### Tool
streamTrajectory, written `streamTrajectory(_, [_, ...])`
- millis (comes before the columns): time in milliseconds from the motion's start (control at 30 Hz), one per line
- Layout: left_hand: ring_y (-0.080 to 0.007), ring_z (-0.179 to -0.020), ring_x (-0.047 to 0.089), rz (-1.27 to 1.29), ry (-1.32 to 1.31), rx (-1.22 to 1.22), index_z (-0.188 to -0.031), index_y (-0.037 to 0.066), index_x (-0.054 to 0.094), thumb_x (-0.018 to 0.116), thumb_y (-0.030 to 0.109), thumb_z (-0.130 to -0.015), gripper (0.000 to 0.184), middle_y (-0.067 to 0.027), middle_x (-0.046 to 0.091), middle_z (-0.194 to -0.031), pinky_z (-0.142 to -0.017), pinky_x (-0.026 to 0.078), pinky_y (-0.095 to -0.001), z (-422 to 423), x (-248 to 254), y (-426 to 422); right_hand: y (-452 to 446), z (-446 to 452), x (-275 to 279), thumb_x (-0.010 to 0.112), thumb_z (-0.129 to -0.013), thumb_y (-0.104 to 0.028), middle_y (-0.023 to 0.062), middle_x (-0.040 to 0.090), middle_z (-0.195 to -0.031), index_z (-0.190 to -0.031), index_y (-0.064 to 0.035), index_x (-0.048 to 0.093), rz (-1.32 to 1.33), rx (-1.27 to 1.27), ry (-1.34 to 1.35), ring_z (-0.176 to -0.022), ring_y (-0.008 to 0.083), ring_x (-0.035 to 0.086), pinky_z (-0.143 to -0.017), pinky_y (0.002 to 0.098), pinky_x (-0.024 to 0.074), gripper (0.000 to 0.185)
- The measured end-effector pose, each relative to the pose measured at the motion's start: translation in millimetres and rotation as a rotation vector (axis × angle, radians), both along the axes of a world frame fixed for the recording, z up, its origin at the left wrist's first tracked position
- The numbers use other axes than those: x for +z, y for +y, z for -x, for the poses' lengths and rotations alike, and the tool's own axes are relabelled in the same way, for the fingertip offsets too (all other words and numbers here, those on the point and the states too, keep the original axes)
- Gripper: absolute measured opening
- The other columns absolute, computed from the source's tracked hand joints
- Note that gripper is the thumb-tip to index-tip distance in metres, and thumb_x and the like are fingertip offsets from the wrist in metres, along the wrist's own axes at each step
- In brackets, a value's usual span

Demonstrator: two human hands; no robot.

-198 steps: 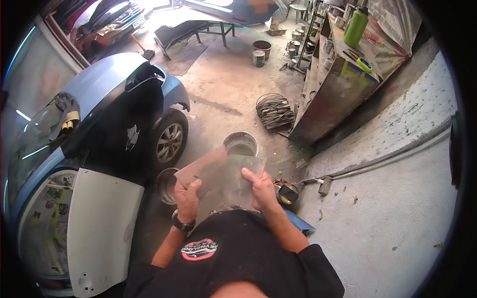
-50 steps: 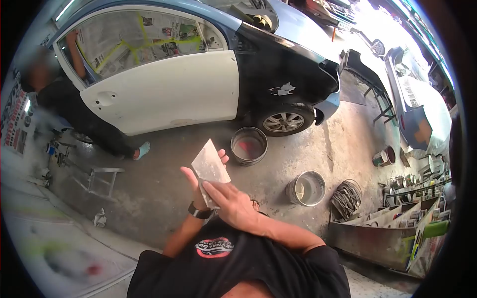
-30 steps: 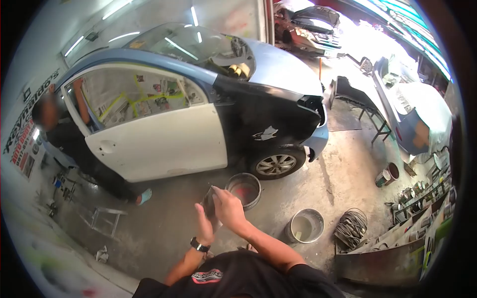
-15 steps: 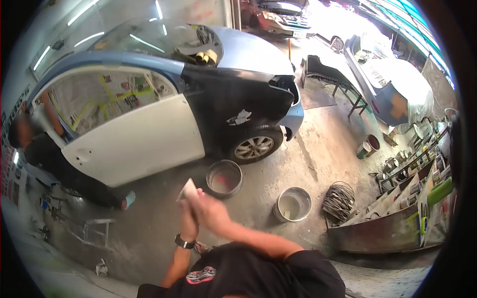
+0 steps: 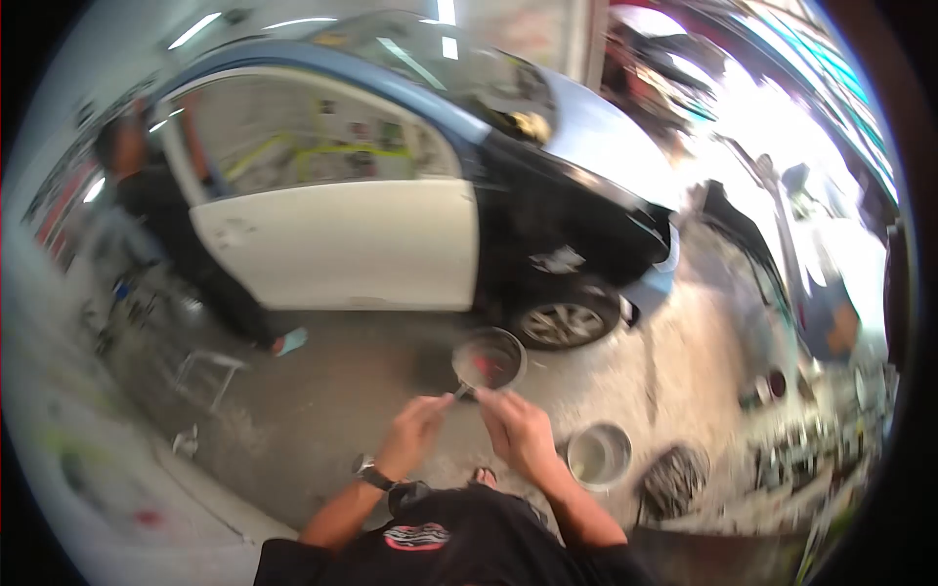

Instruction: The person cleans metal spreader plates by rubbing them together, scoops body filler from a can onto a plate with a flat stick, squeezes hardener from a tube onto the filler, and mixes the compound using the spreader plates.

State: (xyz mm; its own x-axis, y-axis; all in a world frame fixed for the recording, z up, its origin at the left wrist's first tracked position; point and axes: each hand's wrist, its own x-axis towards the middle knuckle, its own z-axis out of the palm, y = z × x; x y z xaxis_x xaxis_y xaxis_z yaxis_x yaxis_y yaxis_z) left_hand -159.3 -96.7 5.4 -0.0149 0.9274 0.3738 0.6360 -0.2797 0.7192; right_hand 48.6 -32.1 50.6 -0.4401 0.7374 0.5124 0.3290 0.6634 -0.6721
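Note:
My left hand [image 5: 418, 432] is closed, with a watch on its wrist, and its fingers pinch a thin flat piece [image 5: 461, 392] seen almost edge-on. Motion blur hides what the piece is. Opposite it, a short gap away, my right hand [image 5: 518, 435] has its fingers curled together; whether they hold anything is unclear. Both hands are in front of my body. Just beyond them on the floor stands a dark bucket [image 5: 516, 366] with something red inside. Further off is a car with a bare white door [image 5: 342, 249] and a black front fender [image 5: 523, 220].
Another person [image 5: 161, 195] in dark clothing stands at the car's left side. A pale bucket [image 5: 599, 456] and a coil of dark cable or hose [image 5: 674, 481] sit on the floor to my right. A small metal frame [image 5: 207, 378] stands at the left.
My hands were together around a pale flat sheet; now they are apart side by side. The view has turned, so the car and buckets appear further right.

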Motion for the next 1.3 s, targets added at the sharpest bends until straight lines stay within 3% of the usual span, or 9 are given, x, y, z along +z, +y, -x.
streamTrajectory(467, [-0.0253, -0.103, 0.064, -0.163, 0.29, -0.063, -0.134, 0.01, 0.062, 0.065, -0.002, -0.082, 0.053, -0.007, 0.067, -0.121, -0.087, 0.056, -0.0371, 6, 1, -8, 14, -30, -51, 0.063, -0.09, -0.002, 0.0209, 0.069, -0.089, -0.105, -0.0011, 0.07, 0.096, -0.081, -0.121, -0.076, 0.0396, 0.067, -0.066, 0.0435, 0.0524, 0.016])
streamTrajectory(633, [-0.0243, -0.095, 0.064, -0.122, 0.385, -0.088, -0.128, 0.007, 0.065, 0.064, 0.004, -0.083, 0.045, -0.0055, 0.068, -0.112, -0.082, 0.055, -0.0366, 16, -4, -8, -29, 2, 25, 0.064, -0.09, -0.005, 0.0219, 0.065, -0.08, -0.102, -0.0026, 0.071, -0.109, 0.016, 0.063, -0.071, 0.0398, 0.065, -0.062, 0.0446, 0.0502, 0.014])
streamTrajectory(733, [-0.0255, -0.094, 0.064, -0.25, 0.368, -0.103, -0.127, 0.006, 0.065, 0.064, 0.005, -0.087, 0.04, -0.0058, 0.068, -0.109, -0.083, 0.055, -0.0368, 11, 8, -9, 13, -19, -66, 0.066, -0.089, -0.004, 0.0209, 0.065, -0.08, -0.105, -0.0031, 0.071, -0.084, 0.004, -0.05, -0.071, 0.0384, 0.065, -0.062, 0.0438, 0.0509, 0.017])
streamTrajectory(867, [-0.0215, -0.095, 0.069, -0.033, -0.04, -0.028, -0.134, 0.005, 0.058, 0.064, 0.015, -0.097, 0.038, -0.006, 0.07, -0.117, -0.078, 0.058, -0.0366, 28, 3, -12, 16, -48, -49, 0.067, -0.096, -0.016, 0.0264, 0.066, -0.121, -0.136, -0.0103, 0.059, 0.406, -0.181, -0.352, -0.099, 0.0412, 0.068, -0.08, 0.0455, 0.0538, 0.042])
streamTrajectory(1000, [-0.019, -0.096, 0.07, 0.493, -1.034, 0.211, -0.133, 0.002, 0.056, 0.061, 0.029, -0.102, 0.041, -0.009, 0.071, -0.114, -0.081, 0.061, -0.037, 13, 3, -6, -1, -5, -17, 0.066, -0.086, -0.003, 0.0142, 0.067, -0.083, -0.106, -0.0061, 0.072, -0.07, -0.233, 0.081, -0.078, 0.0326, 0.066, -0.068, 0.0434, 0.0521, 0.021])
streamTrajectory(1033, [-0.0187, -0.097, 0.071, 0.517, -1.337, 0.254, -0.132, 0.001, 0.056, 0.061, 0.032, -0.103, 0.043, -0.0102, 0.071, -0.113, -0.082, 0.062, -0.0373, 9, -5, -1, -11, 3, -6, 0.062, -0.093, -0.008, 0.0178, 0.067, -0.098, -0.115, -0.0064, 0.069, -0.118, -0.108, 0.063, -0.086, 0.038, 0.065, -0.074, 0.0436, 0.0528, 0.024])
streamTrajectory(1100, [-0.0181, -0.087, 0.068, 0.683, -1.754, 0.003, -0.131, 0.004, 0.056, 0.062, 0.031, -0.101, 0.041, -0.0071, 0.067, -0.103, -0.071, 0.059, -0.0342, 4, -26, 0, -26, 20, 14, 0.06, -0.099, -0.015, 0.0176, 0.067, -0.113, -0.122, -0.0046, 0.067, -0.335, 0.121, 0.017, -0.093, 0.0368, 0.065, -0.082, 0.0391, 0.0522, 0.027])
streamTrajectory(1200, [-0.0142, -0.062, 0.058, 0.955, -2.0, -0.746, -0.137, 0.003, 0.052, 0.056, 0.032, -0.103, 0.045, -0.0052, 0.059, -0.081, -0.051, 0.05, -0.0269, -1, -36, 6, -3, 30, 11, 0.067, -0.079, -0.004, 0.0122, 0.067, -0.081, -0.103, -0.0083, 0.073, -0.606, 0.314, -0.088, -0.078, 0.0304, 0.066, -0.069, 0.0414, 0.0525, 0.025])
streamTrajectory(1300, [-0.0118, -0.05, 0.045, 1.058, -1.945, -0.887, -0.137, 0.001, 0.051, 0.052, 0.035, -0.104, 0.047, -0.0034, 0.05, -0.069, -0.041, 0.039, -0.0246, 14, -34, -8, 39, 1, -32, 0.065, -0.071, -0.001, 0.0083, 0.067, -0.08, -0.1, -0.0052, 0.073, -0.326, -0.113, -0.193, -0.071, 0.0276, 0.063, -0.064, 0.0406, 0.0505, 0.03])
